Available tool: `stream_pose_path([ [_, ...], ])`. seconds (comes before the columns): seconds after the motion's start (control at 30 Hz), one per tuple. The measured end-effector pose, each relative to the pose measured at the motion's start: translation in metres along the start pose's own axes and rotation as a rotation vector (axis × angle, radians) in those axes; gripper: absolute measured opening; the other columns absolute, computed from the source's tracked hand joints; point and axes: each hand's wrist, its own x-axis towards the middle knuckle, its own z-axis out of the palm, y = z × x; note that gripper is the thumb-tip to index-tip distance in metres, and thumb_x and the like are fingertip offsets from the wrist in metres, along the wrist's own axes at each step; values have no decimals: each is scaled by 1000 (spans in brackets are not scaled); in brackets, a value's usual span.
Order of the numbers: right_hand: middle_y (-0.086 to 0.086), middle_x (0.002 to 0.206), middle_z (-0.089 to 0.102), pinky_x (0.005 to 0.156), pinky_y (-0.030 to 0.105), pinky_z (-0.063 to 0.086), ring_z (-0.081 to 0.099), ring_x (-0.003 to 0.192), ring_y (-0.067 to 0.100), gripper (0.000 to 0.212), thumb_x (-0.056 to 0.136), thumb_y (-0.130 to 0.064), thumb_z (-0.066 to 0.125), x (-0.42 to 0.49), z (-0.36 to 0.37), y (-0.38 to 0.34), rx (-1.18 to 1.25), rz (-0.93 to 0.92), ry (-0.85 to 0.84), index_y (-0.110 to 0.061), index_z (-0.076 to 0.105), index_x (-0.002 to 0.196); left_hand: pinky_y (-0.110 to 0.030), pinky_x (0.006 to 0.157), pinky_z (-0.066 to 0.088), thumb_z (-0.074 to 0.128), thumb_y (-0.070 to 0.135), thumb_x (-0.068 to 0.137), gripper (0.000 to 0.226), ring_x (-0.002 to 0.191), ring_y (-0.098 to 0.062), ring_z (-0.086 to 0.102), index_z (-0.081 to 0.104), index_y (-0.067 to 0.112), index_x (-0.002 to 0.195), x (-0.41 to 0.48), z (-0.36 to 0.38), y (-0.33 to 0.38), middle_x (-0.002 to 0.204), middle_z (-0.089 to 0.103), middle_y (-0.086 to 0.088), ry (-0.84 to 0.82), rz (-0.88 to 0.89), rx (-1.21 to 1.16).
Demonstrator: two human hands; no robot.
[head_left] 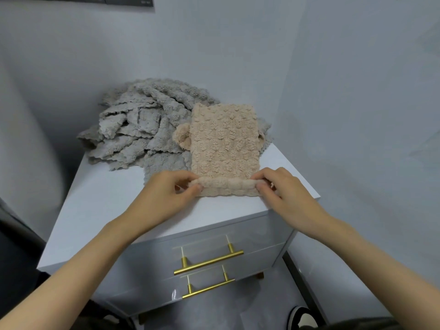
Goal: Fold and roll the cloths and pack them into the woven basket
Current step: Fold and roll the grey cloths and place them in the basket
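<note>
While the beige cloth (224,141) lies folded into a narrow strip on the white cabinet top (100,206), its near edge is turned up into a small roll that both hands pinch. The left hand (170,196) curls its fingers round the roll's left end, the right hand (283,190) round its right end. A heap of grey cloths (140,125) sits just behind, touching the strip.

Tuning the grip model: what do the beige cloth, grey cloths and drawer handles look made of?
The beige cloth: soft plush fabric, perhaps microfibre; puffy bubbled surface, near edge curls into a roll. The grey cloths: similar fluffy fabric, matte, with scalloped edges, lying crumpled. The drawer handles: likely metal, brushed gold finish; straight bars with a dull sheen.
</note>
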Motion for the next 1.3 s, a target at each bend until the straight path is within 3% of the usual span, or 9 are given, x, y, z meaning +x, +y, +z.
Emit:
stream_pose_path([
  [0.17, -4, 78, 57, 60, 15, 32, 46, 70, 4, 11, 98, -26, 49, 7, 1, 4, 171, 160, 9, -23, 60, 99, -13, 61, 40, 59, 35, 90, 22, 65, -3, 59, 69, 20, 77, 0, 5, 3, 73, 70, 1, 10, -140, -125],
  [0.27, -9, 72, 58, 55, 16, 31, 46, 57, -1, 5, 94, -31, 54, 8, 4, 3, 244, 228, 17, -26, 56, 93, -19, 56, 39, 60, 33, 85, 16, 59, -8, 56, 67, 21, 77, 1, 9, 4, 74, 70, -2, 74, -213, -5],
  [0.4, -6, 77, 62, 55, 22, 31, 47, 63, 1, 11, 91, -35, 60, 9, 7, 3, 123, 192, 133, -27, 53, 91, -27, 52, 38, 57, 40, 78, 16, 61, -7, 55, 50, 27, 85, 0, 12, 13, 66, 63, 7, 146, -181, 227],
  [0.5, -7, 79, 58, 59, 25, 32, 42, 71, 8, 9, 89, -34, 63, 7, 11, 5, 45, 135, 211, -28, 56, 91, -26, 49, 32, 56, 40, 79, 21, 65, -11, 51, 43, 26, 87, -1, 14, 15, 70, 55, 10, 226, -51, 430],
  [0.67, 0, 91, 57, 68, 33, 46, 48, 88, 19, 15, 81, -5, 72, 7, 14, -3, -240, -216, 377, -14, 65, 90, -34, 65, 40, 66, -1, 78, 19, 80, -23, 48, 60, 12, 91, -2, 17, 22, 89, 57, -2, 197, 434, 526],
  [0.83, 2, 92, 67, 60, 25, 46, 60, 81, 21, 30, 76, 1, 75, 3, 17, -4, -418, -461, 238, -14, 74, 101, -36, 60, 49, 66, 1, 77, 30, 89, -21, 53, 61, 16, 103, -11, 24, 21, 103, 58, 0, 43, 489, 543],
  [1.03, -3, 102, 70, 69, 22, 51, 64, 92, 17, 33, 77, -14, 73, -1, 17, -6, -423, -382, 174, -15, 72, 110, -32, 63, 54, 66, 18, 81, 27, 88, -16, 63, 69, 18, 108, -8, 22, 20, 102, 65, 6, 79, 414, 453],
  [1.2, -6, 108, 70, 61, 23, 49, 64, 96, 20, 37, 83, -10, 70, 0, 12, -2, -460, -259, 112, -19, 68, 118, -36, 71, 53, 66, 9, 81, 34, 88, -22, 65, 68, 14, 115, -1, 14, 13, 102, 68, 1, 75, 337, 412],
  [1.3, -8, 118, 64, 72, 25, 46, 55, 108, 16, 37, 95, -13, 55, 1, 10, 2, -448, -211, 66, -24, 57, 131, -26, 70, 50, 67, 5, 79, 32, 79, -14, 64, 72, 15, 108, 0, 9, 14, 84, 66, 9, 92, 296, 316],
])
